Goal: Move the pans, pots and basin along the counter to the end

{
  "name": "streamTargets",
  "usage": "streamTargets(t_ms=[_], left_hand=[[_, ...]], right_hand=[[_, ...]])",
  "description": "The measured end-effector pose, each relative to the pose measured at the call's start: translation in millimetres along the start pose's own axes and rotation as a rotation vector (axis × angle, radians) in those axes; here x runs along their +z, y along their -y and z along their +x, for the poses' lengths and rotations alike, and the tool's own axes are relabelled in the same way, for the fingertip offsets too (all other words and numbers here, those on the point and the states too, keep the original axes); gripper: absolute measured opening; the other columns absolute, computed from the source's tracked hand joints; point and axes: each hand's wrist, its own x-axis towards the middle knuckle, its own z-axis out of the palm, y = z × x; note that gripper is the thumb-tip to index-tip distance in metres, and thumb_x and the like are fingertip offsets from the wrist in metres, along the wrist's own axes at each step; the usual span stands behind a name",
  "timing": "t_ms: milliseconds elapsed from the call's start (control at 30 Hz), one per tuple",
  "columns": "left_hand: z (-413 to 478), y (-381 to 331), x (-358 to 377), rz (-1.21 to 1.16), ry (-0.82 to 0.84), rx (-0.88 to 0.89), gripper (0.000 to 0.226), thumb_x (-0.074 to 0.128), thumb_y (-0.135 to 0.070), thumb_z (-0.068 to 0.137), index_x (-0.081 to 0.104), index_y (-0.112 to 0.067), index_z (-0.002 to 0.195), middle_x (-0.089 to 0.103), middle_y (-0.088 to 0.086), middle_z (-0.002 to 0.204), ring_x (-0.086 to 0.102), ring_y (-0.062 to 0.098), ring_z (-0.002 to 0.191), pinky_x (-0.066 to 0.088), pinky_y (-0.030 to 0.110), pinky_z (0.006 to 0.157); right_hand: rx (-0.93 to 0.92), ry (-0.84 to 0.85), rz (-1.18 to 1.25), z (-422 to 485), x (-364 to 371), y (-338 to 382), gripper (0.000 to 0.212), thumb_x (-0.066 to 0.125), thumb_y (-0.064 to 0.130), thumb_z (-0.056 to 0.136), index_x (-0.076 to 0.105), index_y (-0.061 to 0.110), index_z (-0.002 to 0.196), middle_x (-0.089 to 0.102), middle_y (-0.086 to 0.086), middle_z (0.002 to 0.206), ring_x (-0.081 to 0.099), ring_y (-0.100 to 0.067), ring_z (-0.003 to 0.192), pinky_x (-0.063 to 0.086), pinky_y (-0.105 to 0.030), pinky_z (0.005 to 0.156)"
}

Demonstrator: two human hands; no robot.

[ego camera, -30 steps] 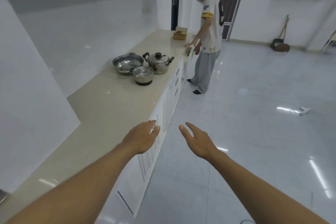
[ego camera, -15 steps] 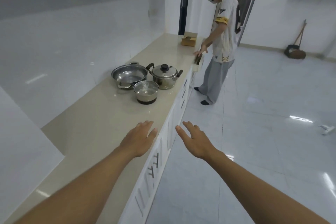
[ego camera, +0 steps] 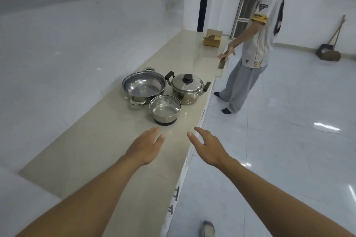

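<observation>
Head camera looks along the bench [ego camera: 92,152], both bare arms stretched ahead. Nearest, the left grip [ego camera: 145,147] hovers over the bench just short of the small glass-lidded pot [ego camera: 165,108], fingers straight and relaxed, holding nothing. The right grip [ego camera: 209,147] is level with it, to the near right of that pot over the bench edge, fingers spread wide and likewise empty. Neither touches the pot. Against half a second ago, the pot stands much closer to both grips, so the wearer has walked up the bench and the reach is closing; none of the cookware has shifted. Just behind the pot to its left sits the wide open basin [ego camera: 144,86], touching it or nearly so. Just behind to its right stands the steel pot with the black knob [ego camera: 187,88]. All three are still mid-bench, so by my judgement their move to the end has yet to start, and the small pot looks the likely first pick. Well beyond the pot, a cardboard box [ego camera: 212,37] sits near the far end, where another person [ego camera: 258,31] stands with a hand on the bench edge.
</observation>
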Motion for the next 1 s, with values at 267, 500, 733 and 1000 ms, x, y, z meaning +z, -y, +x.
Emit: streamTargets(t_ms=[267,500,733,1000], left_hand=[[66,10,-12,-0.094,-0.026,-0.048,0.056,0.032,-0.05,0.102,0.03,-0.027,0.153,0.032,-0.004,0.159,0.027,0.016,0.147,0.025,0.037,0.117],[144,11,-7,-0.228,-0.146,-0.141,0.025,0.04,-0.04,0.101,0.052,-0.019,0.106,0.057,-0.005,0.089,0.056,0.022,0.09,0.047,0.038,0.081],[220,34,10,-0.314,-0.202,-0.247,0.052,0.04,-0.041,0.102,0.034,-0.028,0.152,0.023,-0.004,0.163,0.022,0.012,0.149,0.025,0.041,0.12],[256,62,45,-0.373,-0.327,-0.304,0.049,0.044,-0.034,0.102,0.038,-0.024,0.15,0.031,-0.003,0.153,0.032,0.009,0.141,0.024,0.023,0.111]], right_hand=[[-0.062,0.029,0.002,85,5,3,0.08,0.034,0.079,0.087,0.039,0.03,0.15,0.043,-0.001,0.154,0.041,-0.023,0.139,0.034,-0.039,0.111],[-0.107,0.093,-0.021,186,12,-4,0.069,0.043,0.065,0.095,0.04,0.024,0.15,0.046,-0.001,0.152,0.041,-0.02,0.139,0.032,-0.028,0.104],[-0.163,0.114,0.038,271,31,-11,0.065,0.053,0.054,0.096,0.044,0.015,0.148,0.053,0.0,0.145,0.045,-0.018,0.136,0.035,-0.027,0.108],[-0.239,0.135,0.093,329,64,-18,0.052,0.054,0.039,0.1,0.045,0.019,0.147,0.054,0.001,0.139,0.044,-0.009,0.129,0.035,-0.026,0.108]])
